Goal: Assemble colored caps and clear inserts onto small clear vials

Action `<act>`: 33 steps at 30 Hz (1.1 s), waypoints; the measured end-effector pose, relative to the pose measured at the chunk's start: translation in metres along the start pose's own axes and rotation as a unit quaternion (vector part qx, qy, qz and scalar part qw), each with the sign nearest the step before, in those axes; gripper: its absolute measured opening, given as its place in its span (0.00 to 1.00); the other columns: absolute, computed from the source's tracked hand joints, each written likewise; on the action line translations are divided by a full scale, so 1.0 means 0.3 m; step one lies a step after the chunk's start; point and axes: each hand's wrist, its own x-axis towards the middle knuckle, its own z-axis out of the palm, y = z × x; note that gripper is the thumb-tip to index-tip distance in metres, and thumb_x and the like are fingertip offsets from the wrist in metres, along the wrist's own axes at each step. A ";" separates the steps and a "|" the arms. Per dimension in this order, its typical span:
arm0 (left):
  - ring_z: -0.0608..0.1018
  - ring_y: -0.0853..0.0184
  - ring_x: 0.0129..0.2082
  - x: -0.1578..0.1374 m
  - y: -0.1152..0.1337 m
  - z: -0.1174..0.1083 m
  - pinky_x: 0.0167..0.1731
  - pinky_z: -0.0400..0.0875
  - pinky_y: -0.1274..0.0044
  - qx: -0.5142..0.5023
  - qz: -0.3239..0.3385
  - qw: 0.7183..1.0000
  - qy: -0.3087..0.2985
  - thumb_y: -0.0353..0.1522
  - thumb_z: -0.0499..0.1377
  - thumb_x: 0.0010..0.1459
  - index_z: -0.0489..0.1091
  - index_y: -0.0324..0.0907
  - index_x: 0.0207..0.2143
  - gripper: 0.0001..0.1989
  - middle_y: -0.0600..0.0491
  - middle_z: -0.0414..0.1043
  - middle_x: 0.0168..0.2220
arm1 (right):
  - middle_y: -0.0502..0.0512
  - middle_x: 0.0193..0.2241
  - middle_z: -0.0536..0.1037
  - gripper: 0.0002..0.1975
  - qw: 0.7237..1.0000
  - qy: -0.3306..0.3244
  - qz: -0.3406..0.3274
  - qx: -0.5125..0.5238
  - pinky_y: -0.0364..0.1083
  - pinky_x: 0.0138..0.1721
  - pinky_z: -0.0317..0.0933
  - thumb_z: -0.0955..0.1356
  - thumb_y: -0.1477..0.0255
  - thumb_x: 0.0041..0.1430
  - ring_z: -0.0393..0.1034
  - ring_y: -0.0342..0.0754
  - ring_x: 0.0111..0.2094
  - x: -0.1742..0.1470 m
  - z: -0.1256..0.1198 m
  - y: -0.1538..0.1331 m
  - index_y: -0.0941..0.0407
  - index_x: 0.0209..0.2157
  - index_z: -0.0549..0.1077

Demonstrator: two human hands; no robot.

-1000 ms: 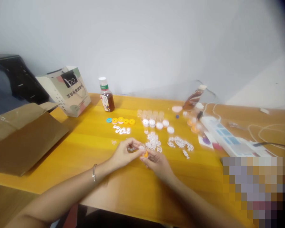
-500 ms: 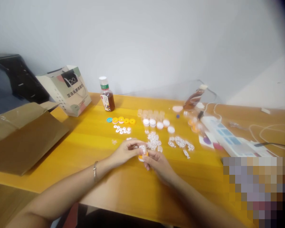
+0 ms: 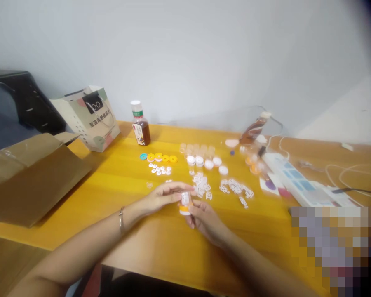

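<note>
My right hand (image 3: 207, 219) is closed round the lower part of a small clear cylinder with an orange band and white base (image 3: 185, 208). It stands upright between my hands, with white pieces showing inside. My left hand (image 3: 167, 197) is at its upper end, fingers stretched out behind the top and thumb beside the left edge. Whether the left fingertips press on it is hard to see. Just beyond my hands lies a pile of white cut-out plastic pieces (image 3: 200, 185), with a second group of white pieces (image 3: 236, 186) to the right.
Yellow rings (image 3: 158, 156), a blue ring (image 3: 143, 156), small white discs (image 3: 159, 169), white caps (image 3: 208, 164) and clear cups (image 3: 198, 149) lie farther back. A drink bottle (image 3: 141, 128) stands behind. An open cardboard box (image 3: 58, 177) and paper bag (image 3: 95, 119) are left; a power strip (image 3: 292, 175) is right.
My left fingers have straightened and loosened from the cylinder's top, so more of it shows. My right hand still holds its base, slightly lower in view.
</note>
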 end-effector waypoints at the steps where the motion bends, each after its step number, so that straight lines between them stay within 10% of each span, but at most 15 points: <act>1: 0.70 0.63 0.42 0.000 0.002 0.000 0.43 0.63 0.72 0.009 0.001 1.000 0.005 0.37 0.57 0.53 0.65 0.39 0.47 0.19 0.44 0.66 0.46 | 0.45 0.14 0.66 0.13 1.000 0.012 -0.007 -0.020 0.39 0.19 0.49 0.69 0.62 0.47 0.56 0.36 0.16 0.001 -0.001 -0.004 0.58 0.23 0.69; 5: 0.71 0.67 0.37 0.009 -0.006 0.002 0.40 0.64 0.75 0.038 0.006 0.995 0.094 0.33 0.61 0.49 0.66 0.40 0.42 0.17 0.50 0.69 0.38 | 0.45 0.15 0.67 0.10 0.994 0.046 -0.028 -0.093 0.39 0.20 0.50 0.69 0.65 0.48 0.58 0.37 0.17 0.007 -0.007 -0.019 0.58 0.24 0.70; 19: 0.69 0.62 0.45 0.010 -0.029 -0.003 0.43 0.63 0.71 -0.046 0.018 0.998 0.031 0.34 0.58 0.53 0.58 0.44 0.51 0.23 0.45 0.64 0.47 | 0.45 0.15 0.67 0.11 0.995 0.027 -0.023 -0.090 0.39 0.20 0.51 0.68 0.64 0.48 0.58 0.37 0.16 0.002 0.006 -0.019 0.58 0.25 0.70; 33: 0.72 0.70 0.32 0.013 -0.023 -0.008 0.35 0.65 0.76 -0.001 -0.006 0.998 0.070 0.32 0.61 0.49 0.66 0.38 0.38 0.13 0.50 0.70 0.34 | 0.46 0.16 0.68 0.10 0.999 0.012 -0.014 -0.044 0.39 0.20 0.51 0.69 0.65 0.47 0.59 0.37 0.17 0.005 -0.001 -0.002 0.58 0.24 0.70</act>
